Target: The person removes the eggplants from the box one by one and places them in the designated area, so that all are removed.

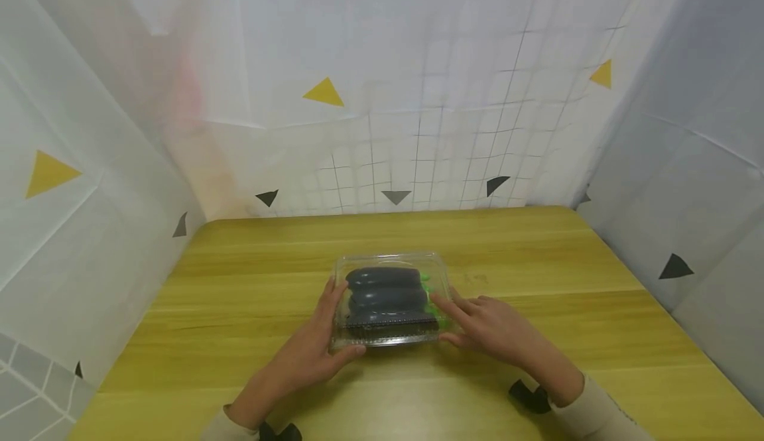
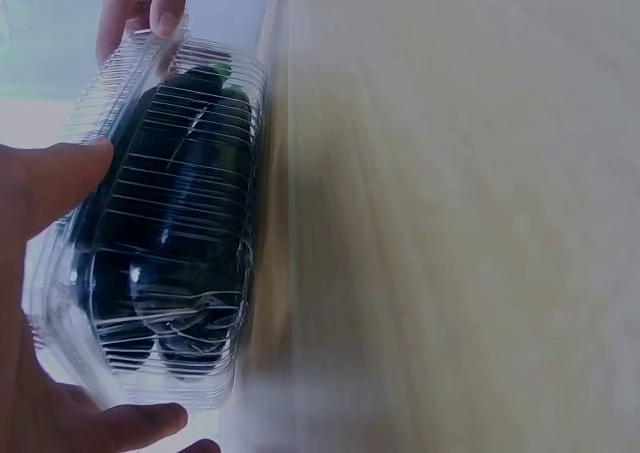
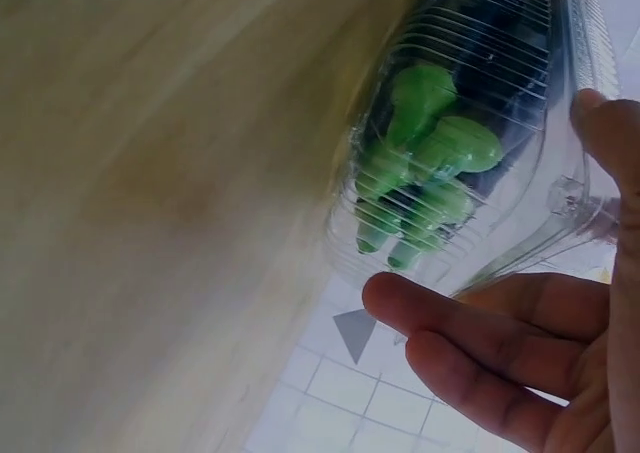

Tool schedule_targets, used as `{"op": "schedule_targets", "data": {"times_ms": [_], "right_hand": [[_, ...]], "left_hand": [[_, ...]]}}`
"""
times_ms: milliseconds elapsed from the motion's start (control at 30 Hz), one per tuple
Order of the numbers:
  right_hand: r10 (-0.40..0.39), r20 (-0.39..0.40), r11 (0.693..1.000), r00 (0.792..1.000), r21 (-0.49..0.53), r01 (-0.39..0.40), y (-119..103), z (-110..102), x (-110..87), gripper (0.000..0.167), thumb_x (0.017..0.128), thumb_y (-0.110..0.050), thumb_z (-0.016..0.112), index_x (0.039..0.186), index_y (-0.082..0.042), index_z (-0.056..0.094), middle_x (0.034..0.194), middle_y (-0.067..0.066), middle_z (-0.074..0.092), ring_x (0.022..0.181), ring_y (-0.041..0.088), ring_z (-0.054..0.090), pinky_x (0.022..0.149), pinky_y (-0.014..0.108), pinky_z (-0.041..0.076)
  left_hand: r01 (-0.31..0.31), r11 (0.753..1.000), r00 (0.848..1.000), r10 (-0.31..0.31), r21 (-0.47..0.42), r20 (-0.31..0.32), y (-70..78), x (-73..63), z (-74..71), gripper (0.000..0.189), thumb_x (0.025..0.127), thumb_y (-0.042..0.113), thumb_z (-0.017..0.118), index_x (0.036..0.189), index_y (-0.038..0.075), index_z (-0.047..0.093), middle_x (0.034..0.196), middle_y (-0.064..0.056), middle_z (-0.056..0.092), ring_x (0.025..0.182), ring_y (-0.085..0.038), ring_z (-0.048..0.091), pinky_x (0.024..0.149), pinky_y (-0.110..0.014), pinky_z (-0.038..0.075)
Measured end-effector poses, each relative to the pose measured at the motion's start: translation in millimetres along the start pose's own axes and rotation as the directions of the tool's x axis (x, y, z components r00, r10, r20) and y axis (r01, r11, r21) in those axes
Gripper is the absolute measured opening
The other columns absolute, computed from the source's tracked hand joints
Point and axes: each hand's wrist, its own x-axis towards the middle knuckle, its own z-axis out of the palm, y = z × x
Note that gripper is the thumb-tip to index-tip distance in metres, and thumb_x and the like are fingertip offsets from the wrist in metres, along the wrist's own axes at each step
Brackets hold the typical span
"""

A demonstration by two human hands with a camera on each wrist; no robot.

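A clear plastic clamshell box (image 1: 388, 342) sits near the middle of the wooden table, its lid down. Inside lie several dark eggplants (image 1: 384, 297) side by side, their green stem ends (image 3: 430, 153) toward the right. My left hand (image 1: 310, 356) grips the box's left end, thumb along the front and fingers at the side. At the right end my right hand (image 1: 495, 328) holds the box, its thumb on the rim (image 3: 588, 118) in the right wrist view and its index finger over the lid in the head view. Some left fingertips are hidden behind the box.
The wooden table (image 1: 239, 249) reaches back to a white sheeted wall (image 1: 286, 162) with yellow and dark triangles. Similar sheets hang on both sides. A black strap-like piece (image 1: 530, 396) shows under the right wrist, another (image 1: 280, 432) by the left.
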Motion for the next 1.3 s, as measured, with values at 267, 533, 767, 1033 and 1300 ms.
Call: {"op": "schedule_targets", "data": {"times_ms": [267,533,767,1033,1300], "right_hand": [[0.012,0.027,0.997,1.000,0.073,-0.013,-1,-6,2.0,0.054,0.102,-0.035,0.067,0.145,-0.005,0.056,0.118,0.029,0.070,0.047,0.001,0.020,0.041,0.015,0.028],[0.066,0.076,0.993,0.995,0.093,-0.073,-3,-11,0.2,0.070,0.078,-0.002,0.077,0.145,-0.008,0.057,0.119,0.025,0.071,0.053,-0.001,0.012,0.044,0.014,0.021],[0.020,-0.010,0.997,1.000,0.079,-0.020,1,-8,2.2,0.063,0.082,-0.008,0.069,0.143,-0.008,0.057,0.118,0.025,0.071,0.055,-0.002,0.013,0.045,0.011,0.020],[0.013,-0.068,0.999,0.998,0.033,-0.011,0,-8,5.6,0.043,0.099,-0.019,0.045,0.139,-0.009,0.058,0.087,0.004,0.074,0.056,-0.001,0.014,0.045,0.013,0.018],[0.040,-0.073,0.998,0.997,0.060,-0.036,-3,-9,9.6,0.039,0.094,-0.017,0.055,0.132,-0.009,0.060,0.061,-0.013,0.039,0.055,-0.001,0.018,0.045,0.015,0.019]], "left_hand": [[-0.020,1.000,1.000,0.020,0.018,0.000,-1.0,0.7,1.2,0.107,0.094,0.062,0.068,0.169,0.028,0.000,0.173,-0.008,-0.007,0.130,-0.044,0.054,0.084,-0.051,0.057],[-0.018,1.000,1.000,0.018,0.022,-0.006,-2.6,1.3,1.1,0.106,0.095,0.062,0.068,0.169,0.026,0.001,0.174,-0.007,-0.008,0.136,-0.048,0.046,0.093,-0.060,0.053],[-0.015,1.000,1.000,0.015,0.000,-0.013,-2.2,2.2,1.6,0.107,0.095,0.060,0.068,0.169,0.026,0.000,0.173,-0.007,-0.010,0.139,-0.050,0.042,0.096,-0.062,0.050],[-0.002,1.000,0.996,0.001,-0.005,-0.091,-0.8,2.6,8.2,0.111,0.090,0.060,0.075,0.169,0.025,0.005,0.174,-0.005,-0.005,0.138,-0.051,0.042,0.100,-0.068,0.045],[0.062,0.994,0.982,-0.077,-0.089,-0.172,1.7,1.8,20.7,0.112,0.087,0.060,0.077,0.168,0.028,0.008,0.172,-0.015,-0.009,0.141,-0.054,0.034,0.104,-0.068,0.040]]}}
